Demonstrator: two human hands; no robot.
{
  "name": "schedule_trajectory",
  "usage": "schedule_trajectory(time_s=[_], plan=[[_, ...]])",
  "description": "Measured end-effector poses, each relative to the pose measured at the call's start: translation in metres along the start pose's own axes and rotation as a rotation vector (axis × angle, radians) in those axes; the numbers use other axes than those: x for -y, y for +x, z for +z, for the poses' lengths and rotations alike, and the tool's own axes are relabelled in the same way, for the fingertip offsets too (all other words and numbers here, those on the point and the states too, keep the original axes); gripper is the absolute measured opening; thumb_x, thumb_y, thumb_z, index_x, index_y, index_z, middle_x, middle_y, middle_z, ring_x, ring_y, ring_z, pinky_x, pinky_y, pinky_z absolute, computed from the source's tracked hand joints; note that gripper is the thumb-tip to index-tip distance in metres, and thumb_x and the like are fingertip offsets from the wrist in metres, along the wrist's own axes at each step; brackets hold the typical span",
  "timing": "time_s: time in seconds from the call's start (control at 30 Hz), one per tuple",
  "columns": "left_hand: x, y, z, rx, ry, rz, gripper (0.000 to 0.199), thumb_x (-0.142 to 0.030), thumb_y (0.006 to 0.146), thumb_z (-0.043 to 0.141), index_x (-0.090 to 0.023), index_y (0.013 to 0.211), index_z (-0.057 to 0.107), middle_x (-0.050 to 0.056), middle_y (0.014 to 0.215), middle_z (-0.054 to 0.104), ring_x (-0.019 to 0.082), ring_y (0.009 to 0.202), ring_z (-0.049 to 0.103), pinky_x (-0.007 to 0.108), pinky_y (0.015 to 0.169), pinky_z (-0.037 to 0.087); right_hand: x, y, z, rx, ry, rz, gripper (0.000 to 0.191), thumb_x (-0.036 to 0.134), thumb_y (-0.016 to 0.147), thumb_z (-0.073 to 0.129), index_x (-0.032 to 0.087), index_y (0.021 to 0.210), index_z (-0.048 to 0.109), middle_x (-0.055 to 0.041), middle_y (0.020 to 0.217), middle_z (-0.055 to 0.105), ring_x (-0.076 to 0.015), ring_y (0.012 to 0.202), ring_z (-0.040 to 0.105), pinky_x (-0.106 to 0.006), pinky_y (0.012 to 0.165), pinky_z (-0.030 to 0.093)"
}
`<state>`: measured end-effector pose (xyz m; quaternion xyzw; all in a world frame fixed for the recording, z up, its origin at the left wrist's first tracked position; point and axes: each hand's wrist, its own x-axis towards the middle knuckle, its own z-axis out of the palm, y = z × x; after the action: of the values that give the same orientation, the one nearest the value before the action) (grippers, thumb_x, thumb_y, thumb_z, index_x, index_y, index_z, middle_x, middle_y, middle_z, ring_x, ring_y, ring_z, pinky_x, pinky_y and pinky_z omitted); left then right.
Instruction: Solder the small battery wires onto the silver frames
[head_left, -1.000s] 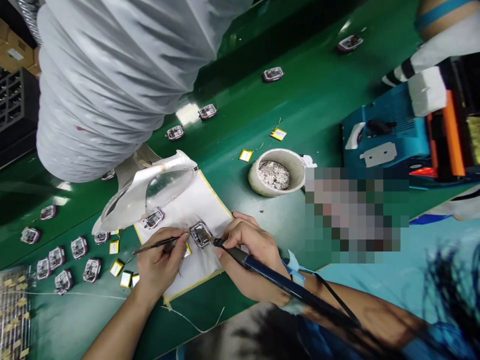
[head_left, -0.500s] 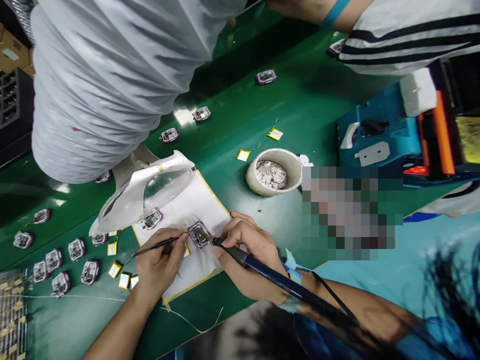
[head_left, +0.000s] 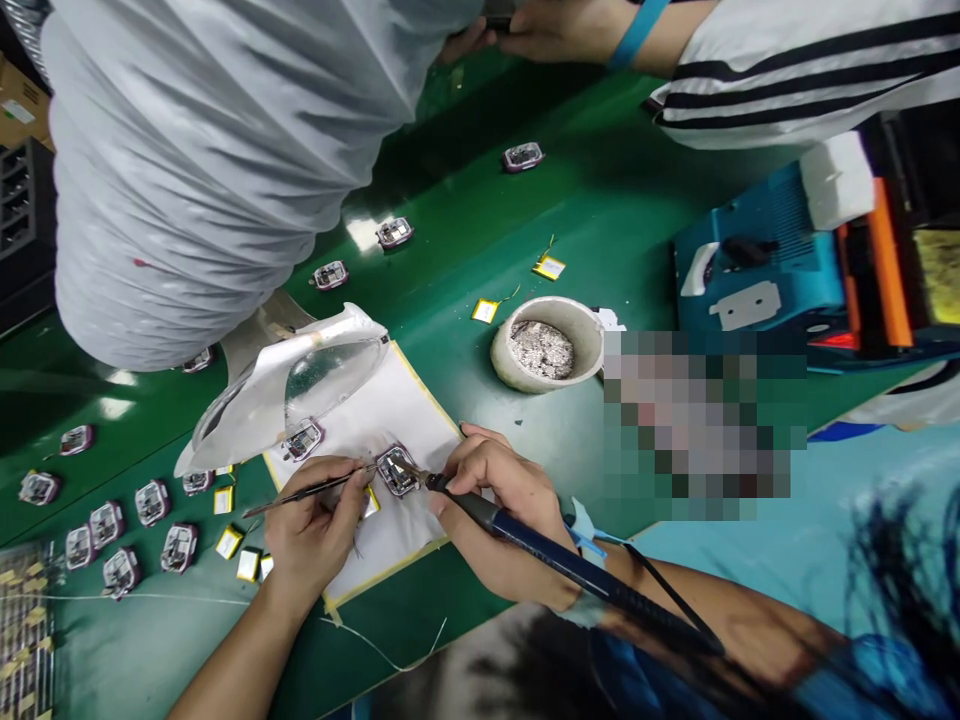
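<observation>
My left hand (head_left: 311, 530) pinches a pair of slim tweezers (head_left: 304, 493), their tips at the left edge of a small open device housing (head_left: 395, 470) with a circuit board inside. In my right hand (head_left: 510, 510) is a soldering iron (head_left: 551, 562), gripped like a pen, its tip over the same board. A yellow-edged battery (head_left: 369, 502) lies partly hidden beside my left fingers. Under all this is a white work sheet (head_left: 397, 555) with yellow tape edges. Another open housing (head_left: 303, 439) sits on the sheet, below a clear plastic hood (head_left: 322, 372).
A large grey fume duct (head_left: 202, 180) hangs at upper left. A pot of solder scraps (head_left: 551, 310) stands behind my right hand, with a blue soldering station (head_left: 780, 260) farther right. Several housings and batteries lie at left. A co-worker's hand (head_left: 562, 30) reaches in at the top.
The housings on the far green strip have shifted slightly left. The co-worker's hands have moved left and into view. The tweezers' rear end has shifted a little; the soldering iron stays almost still.
</observation>
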<state>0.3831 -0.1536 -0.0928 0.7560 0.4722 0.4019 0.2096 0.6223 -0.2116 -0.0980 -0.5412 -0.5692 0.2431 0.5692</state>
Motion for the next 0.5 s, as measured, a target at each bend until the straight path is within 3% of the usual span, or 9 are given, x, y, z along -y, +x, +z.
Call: schedule_trajectory(time_s=[0.23, 0.5], plan=[[0.0006, -0.0001, -0.0013, 0.007, 0.011, 0.017, 0.002, -0.026, 0.110, 0.088, -0.025, 0.110, 0.087, 0.004, 0.098, 0.093, 0.021, 0.087, 0.093, 0.032, 0.083, 0.078, -0.0007, -0.0012, 0.0001, 0.001, -0.002, 0.002, 0.024, 0.019, 0.095, 0.083, 0.031, 0.094, 0.061, 0.0084, 0.078, 0.070, -0.0196, 0.065, 0.074, -0.058, 0.109, 0.073], [0.0004, 0.0005, -0.0017, 0.013, 0.021, 0.000, 0.005, -0.029, 0.108, 0.090, -0.025, 0.106, 0.089, 0.005, 0.097, 0.093, 0.022, 0.085, 0.092, 0.033, 0.079, 0.078, -0.0003, -0.0004, 0.0005, -0.013, -0.006, 0.003, 0.027, 0.021, 0.094, 0.083, 0.034, 0.094, 0.060, 0.0076, 0.075, 0.069, -0.0214, 0.062, 0.074, -0.059, 0.106, 0.075]])
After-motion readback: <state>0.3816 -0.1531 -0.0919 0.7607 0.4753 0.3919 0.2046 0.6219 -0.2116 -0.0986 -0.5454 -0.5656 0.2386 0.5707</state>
